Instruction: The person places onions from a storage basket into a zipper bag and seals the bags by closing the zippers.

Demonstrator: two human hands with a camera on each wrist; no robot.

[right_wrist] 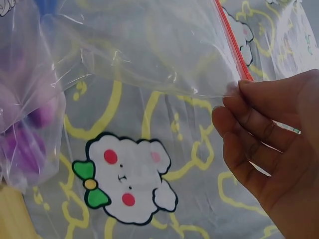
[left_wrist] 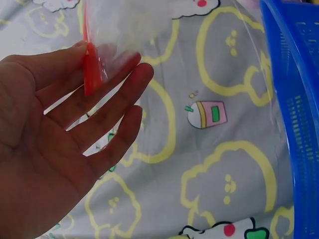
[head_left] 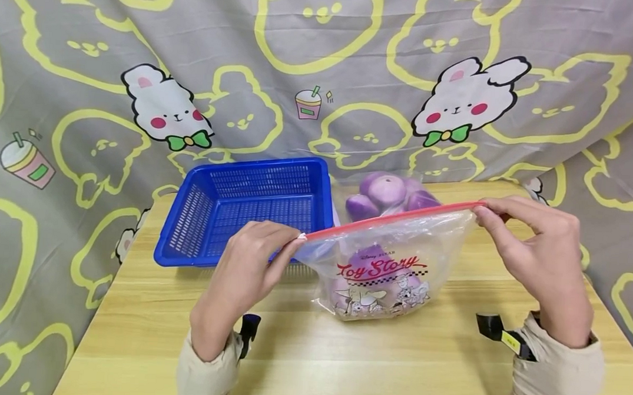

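Observation:
A clear zip bag [head_left: 430, 255] with a red top strip [head_left: 395, 215] and "Toy Story" print is stretched between both hands above the table. My left hand [head_left: 250, 259] pinches the left end of the strip between thumb and forefinger; in the left wrist view its other fingers spread loosely behind the bag corner [left_wrist: 94, 74]. At the opposite end, my right hand [head_left: 542, 248] pinches the other top corner, the bag film [right_wrist: 164, 55] pulled taut. Rounded purple things [head_left: 387, 190] in clear plastic lie just behind the bag, and more purple shows through its lower part.
A blue plastic basket [head_left: 190, 177] with slotted sides stands at the back left, close by the bag. Behind the wooden table [head_left: 341, 369] hangs a grey cloth [head_left: 281, 43] with cartoon prints. Black wrist mounts [head_left: 489, 326] stick out near the sleeves.

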